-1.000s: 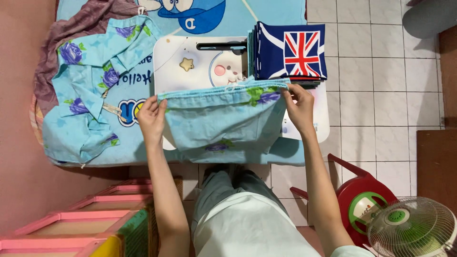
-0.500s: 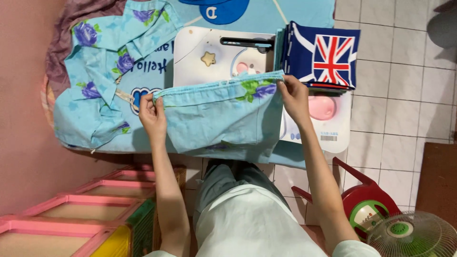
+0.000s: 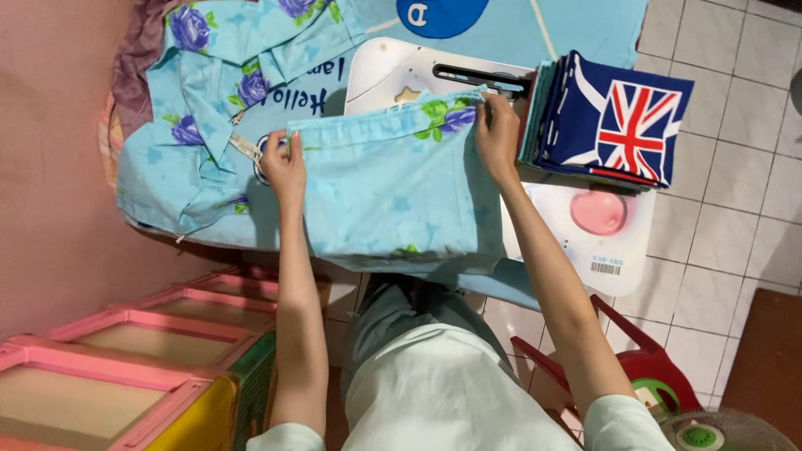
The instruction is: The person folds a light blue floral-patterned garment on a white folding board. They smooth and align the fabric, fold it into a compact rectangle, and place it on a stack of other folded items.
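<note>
The cloth (image 3: 393, 196), pale blue with purple flowers and green leaves, lies spread over a small white table (image 3: 618, 250), its lower part hanging off the near rim toward the lap. The left hand (image 3: 284, 171) pinches the top edge at its left corner, fingers closed on the fabric; the right hand (image 3: 497, 134) grips the same edge at its right corner, fingers curled over the hem. The edge between them runs taut and slightly tilted, rising toward the right. To do this step well, I judge both hands should keep equal tension so the hem stays straight, and bring the corners level before laying the fold, since a slant here would likely carry through every later crease. The pinch looks best kept right at the corners, so the middle does not sag. Just beside the right hand stands a stack (image 3: 614, 121) of folded cloths, the top one dark blue with a red and white cross; the elbow should stay clear of it. A second flowered garment (image 3: 209, 108) lies crumpled to the left on a blue mat (image 3: 576, 25), near but not under the left hand. Pink crates (image 3: 125, 351) sit below left
</note>
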